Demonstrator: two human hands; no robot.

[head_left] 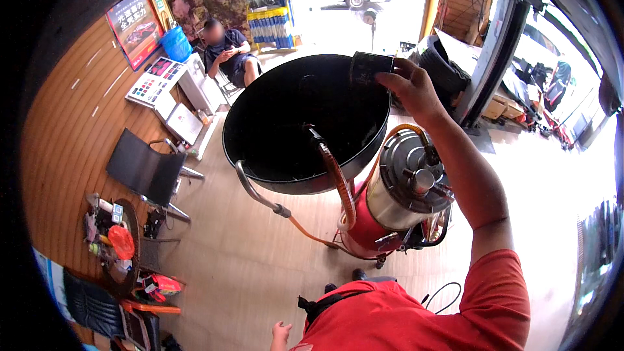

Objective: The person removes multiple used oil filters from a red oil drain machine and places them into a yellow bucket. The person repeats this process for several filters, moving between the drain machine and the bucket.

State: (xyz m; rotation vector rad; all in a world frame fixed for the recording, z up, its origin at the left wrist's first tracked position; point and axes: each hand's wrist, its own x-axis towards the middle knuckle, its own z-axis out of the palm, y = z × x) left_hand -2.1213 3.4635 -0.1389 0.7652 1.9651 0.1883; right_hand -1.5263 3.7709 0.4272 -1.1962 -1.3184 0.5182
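My right hand [411, 86] is raised and grips a dark, short cylinder that looks like an oil filter [372, 69]. It is at the far right rim of a wide round black drain pan [292, 97]. A ribbed hose [337, 175] reaches up into the pan, and a bent metal pipe [250, 185] hooks over its near left rim. Beside the pan, below my right forearm, stands an oil drainer tank [406, 185] with a red base. My left hand [281, 333] hangs low near the bottom edge, small and partly visible; its fingers look apart with nothing in them.
A dark chair [148, 168] and a cluttered round table [130, 247] stand on the left. A person sits by a white desk [203, 81] at the back. To the right rise a lift post [497, 52] and stacked tires [442, 68]. A black cable [448, 292] lies on the floor.
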